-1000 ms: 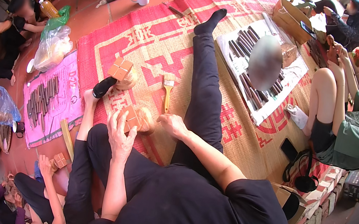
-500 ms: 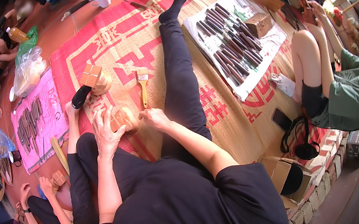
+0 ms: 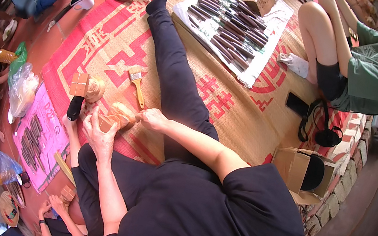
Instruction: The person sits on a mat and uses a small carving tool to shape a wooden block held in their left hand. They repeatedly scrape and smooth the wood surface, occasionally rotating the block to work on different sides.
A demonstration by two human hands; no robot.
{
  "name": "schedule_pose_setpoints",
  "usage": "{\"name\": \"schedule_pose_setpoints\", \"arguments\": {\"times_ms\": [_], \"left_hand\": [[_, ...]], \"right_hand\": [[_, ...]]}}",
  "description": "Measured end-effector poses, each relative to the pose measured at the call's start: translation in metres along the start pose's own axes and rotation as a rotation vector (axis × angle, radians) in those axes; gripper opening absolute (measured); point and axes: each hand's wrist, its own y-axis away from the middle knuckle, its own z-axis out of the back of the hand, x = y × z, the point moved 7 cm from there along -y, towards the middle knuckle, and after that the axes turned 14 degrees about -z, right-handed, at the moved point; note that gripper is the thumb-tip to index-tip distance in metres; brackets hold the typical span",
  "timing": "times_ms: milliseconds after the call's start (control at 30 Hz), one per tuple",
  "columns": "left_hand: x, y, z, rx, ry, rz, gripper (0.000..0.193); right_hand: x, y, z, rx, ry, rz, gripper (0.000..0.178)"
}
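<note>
My left hand [image 3: 99, 135] grips the square block end of a carved wooden piece [image 3: 121, 115] resting low over the mat between my legs. Its rounded, pale carved end points toward my right hand [image 3: 152, 119], which is closed in a pinch beside it. What the right fingers hold, if anything, is hidden. Just beyond lies a flat paintbrush [image 3: 137, 89] with a yellow handle, bristles pointing away. A second carved wooden piece [image 3: 95, 90], with a square block base [image 3: 79, 84], sits to the left by my sock-clad foot.
Rows of dark-handled carving tools [image 3: 233, 27] lie on a white cloth [image 3: 257, 74], with a brown block [image 3: 260, 2]. More tools [image 3: 32, 143] cover a pink sheet [image 3: 53, 120]. A person in green [image 3: 376, 75] sits right, near a phone [image 3: 298, 104], headphones [image 3: 327, 137] and an open cardboard box [image 3: 288, 168].
The whole view has shifted, moving the mat and tools leftward and up. My left fingers have moved on the carved piece, exposing more of its block end. My right hand stays beside it.
</note>
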Motion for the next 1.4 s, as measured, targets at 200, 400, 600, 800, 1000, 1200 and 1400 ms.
{"name": "schedule_pose_setpoints", "arguments": {"times_ms": [200, 400, 600, 800, 1000, 1200, 1400], "left_hand": [[0.013, -0.006, -0.018, -0.005, -0.182, -0.027, 0.072], [0.011, -0.002, -0.021, -0.032, -0.289, -0.079, 0.064], [0.015, -0.002, -0.023, -0.050, -0.301, -0.060, 0.065], [0.014, -0.001, -0.023, -0.066, -0.327, -0.054, 0.061], [0.008, -0.005, -0.022, -0.093, -0.339, -0.070, 0.058], [0.009, -0.003, -0.022, -0.082, -0.284, -0.043, 0.059], [0.016, -0.004, -0.011, -0.121, -0.235, -0.010, 0.062]], "right_hand": [[-0.004, -0.004, -0.010, -0.040, 0.003, 0.032, 0.021], [-0.003, -0.006, -0.012, 0.011, 0.006, 0.051, 0.019], [0.004, -0.005, -0.005, 0.021, 0.007, 0.042, 0.018], [0.009, -0.004, 0.001, 0.027, -0.006, 0.033, 0.022], [0.009, -0.002, 0.006, 0.073, -0.036, 0.006, 0.022], [0.001, -0.009, -0.006, 0.015, -0.013, 0.027, 0.022], [0.016, -0.009, 0.003, 0.159, 0.108, -0.104, 0.024]]}}
